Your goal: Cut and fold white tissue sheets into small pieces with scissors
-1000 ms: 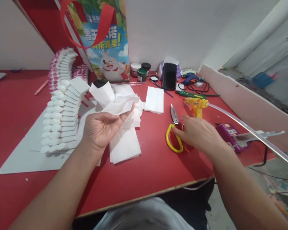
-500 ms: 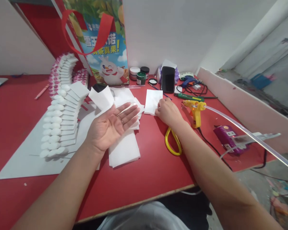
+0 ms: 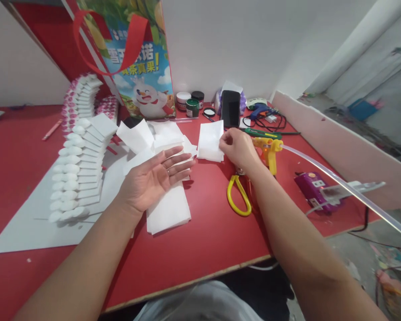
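Note:
My left hand is held palm up with its fingers stretched out, holding nothing. It hovers over a pile of white paper pieces on the red table. My right hand pinches the right edge of a white paper sheet, which lies on a small stack near the middle of the table. The sheet's upper right corner is slightly raised. Yellow-handled scissors lie partly hidden below my right wrist. Just right of that hand rests a yellow glue gun with a long clear glue stick.
On the left, a curved row of white pieces with oval tips lies on a white board. A printed bag, paint jars and a phone stand along the back. A purple box sits at right.
My right hand's thumb and fingers have closed at the paper's edge and raised it slightly. My left hand stays open, turned a little. The whole view has shifted slightly.

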A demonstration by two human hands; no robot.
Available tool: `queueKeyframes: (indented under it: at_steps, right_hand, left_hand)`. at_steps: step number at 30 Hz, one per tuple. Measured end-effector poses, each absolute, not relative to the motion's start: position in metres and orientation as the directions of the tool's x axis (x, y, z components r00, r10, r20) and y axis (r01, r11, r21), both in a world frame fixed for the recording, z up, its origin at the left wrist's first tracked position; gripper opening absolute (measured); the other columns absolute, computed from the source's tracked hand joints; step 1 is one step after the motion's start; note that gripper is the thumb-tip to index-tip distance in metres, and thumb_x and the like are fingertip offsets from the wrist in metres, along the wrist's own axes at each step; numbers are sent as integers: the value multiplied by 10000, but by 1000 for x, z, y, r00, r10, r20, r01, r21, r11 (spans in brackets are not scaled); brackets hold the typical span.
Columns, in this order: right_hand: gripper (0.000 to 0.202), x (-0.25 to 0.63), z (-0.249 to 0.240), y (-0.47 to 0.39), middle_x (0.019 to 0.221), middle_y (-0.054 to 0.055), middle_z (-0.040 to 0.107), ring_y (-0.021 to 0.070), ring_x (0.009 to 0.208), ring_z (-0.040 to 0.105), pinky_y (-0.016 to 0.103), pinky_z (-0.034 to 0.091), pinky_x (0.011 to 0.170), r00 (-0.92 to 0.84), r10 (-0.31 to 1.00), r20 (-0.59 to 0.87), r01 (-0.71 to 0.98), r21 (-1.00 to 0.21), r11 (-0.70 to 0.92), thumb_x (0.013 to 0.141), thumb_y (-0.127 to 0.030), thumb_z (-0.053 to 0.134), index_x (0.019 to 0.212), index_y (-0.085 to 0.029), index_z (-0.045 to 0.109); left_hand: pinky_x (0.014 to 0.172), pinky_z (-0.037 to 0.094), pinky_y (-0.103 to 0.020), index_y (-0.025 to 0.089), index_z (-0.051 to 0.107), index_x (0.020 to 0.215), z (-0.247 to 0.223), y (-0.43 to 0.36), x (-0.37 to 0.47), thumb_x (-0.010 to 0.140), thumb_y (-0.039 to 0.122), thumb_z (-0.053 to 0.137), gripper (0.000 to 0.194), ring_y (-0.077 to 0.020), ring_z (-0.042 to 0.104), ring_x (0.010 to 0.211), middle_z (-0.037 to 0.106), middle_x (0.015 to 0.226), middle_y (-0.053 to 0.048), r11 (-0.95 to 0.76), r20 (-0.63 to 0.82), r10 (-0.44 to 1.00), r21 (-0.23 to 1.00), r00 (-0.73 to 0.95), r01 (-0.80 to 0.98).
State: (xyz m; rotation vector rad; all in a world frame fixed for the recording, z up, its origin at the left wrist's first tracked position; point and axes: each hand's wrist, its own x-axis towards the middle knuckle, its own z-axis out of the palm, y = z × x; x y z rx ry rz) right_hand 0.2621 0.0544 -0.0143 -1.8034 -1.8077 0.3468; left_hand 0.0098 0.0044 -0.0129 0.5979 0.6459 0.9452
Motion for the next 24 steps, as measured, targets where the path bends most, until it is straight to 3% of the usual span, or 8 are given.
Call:
queueKeyframes:
  at_steps: [3, 5, 11, 15, 17, 20, 22, 24]
  right_hand:
    - [29, 268, -7, 52, 689, -7, 600, 132, 631, 541, 269, 427, 635, 143, 971, 190, 548, -833, 83, 788, -185, 573, 765, -197, 559]
    - [35, 267, 1, 48, 664, -23, 563, 119, 598, 521, 267, 440, 621, 156, 969, 192, 398, -910, 116, 804, -215, 568, 772, -210, 555]
    - [100, 236, 15, 21, 749, -9, 587, 113, 647, 539, 268, 463, 637, -135, 952, 274, 293, -907, 303, 836, -282, 631, 840, -199, 576]
    - [95, 216, 12, 6, 907, 32, 651, 122, 738, 587, 268, 484, 675, -496, 816, 295, 264, -845, 466, 887, -277, 624, 905, -186, 643]
    - [119, 217, 11, 8, 954, 39, 667, 128, 785, 601, 267, 495, 709, -414, 844, 341, 283, -833, 476, 914, -292, 612, 956, -193, 662]
    - [141, 228, 10, 20, 914, 32, 655, 127, 804, 594, 256, 490, 731, 12, 928, 374, 322, -880, 350, 926, -325, 626, 963, -189, 637]
    - [247, 237, 9, 29, 885, 33, 638, 124, 770, 587, 249, 483, 684, 166, 955, 247, 282, -940, 194, 922, -427, 651, 949, -185, 617]
    - [432, 242, 7, 34, 820, 31, 618, 125, 704, 580, 250, 476, 616, 87, 996, 14, 186, -983, -2, 882, -616, 649, 872, -186, 605]
  left_hand:
    - [1025, 558, -424, 101, 682, 1256, -11, 3, 12, 944, 292, 583, 378, -309, 672, 1220, 688, 1332, -197, 450, -234, 873, 727, 429, -519]
    - [1055, 540, -428, 87, 685, 1244, -10, 3, 14, 948, 318, 583, 389, -324, 633, 1279, 653, 1383, -215, 459, -240, 867, 723, 437, -516]
    - [1057, 544, -425, 71, 701, 1192, -5, -1, 19, 914, 538, 621, 549, -352, 605, 1309, 684, 1333, -219, 479, -248, 864, 676, 439, -561]
    - [999, 582, -400, 135, 714, 1162, -7, -1, 18, 908, 306, 669, 309, -300, 713, 1140, 778, 1156, -123, 507, -354, 861, 664, 366, -550]
    - [997, 587, -426, 127, 710, 1174, -10, 1, 16, 882, 202, 671, 304, -302, 733, 1093, 786, 1126, -130, 522, -405, 853, 667, 329, -532]
    - [1033, 567, -483, 145, 678, 1278, -13, 2, 15, 858, 170, 682, 421, -326, 716, 1140, 780, 1164, -130, 499, -404, 866, 677, 293, -542]
    - [1032, 569, -494, 160, 670, 1305, -12, 2, 14, 842, 172, 700, 464, -335, 718, 1137, 791, 1136, -114, 487, -408, 872, 679, 269, -549]
    - [1020, 580, -493, 170, 672, 1306, -11, 1, 14, 832, 175, 713, 477, -339, 725, 1120, 800, 1107, -100, 478, -403, 877, 687, 260, -547]
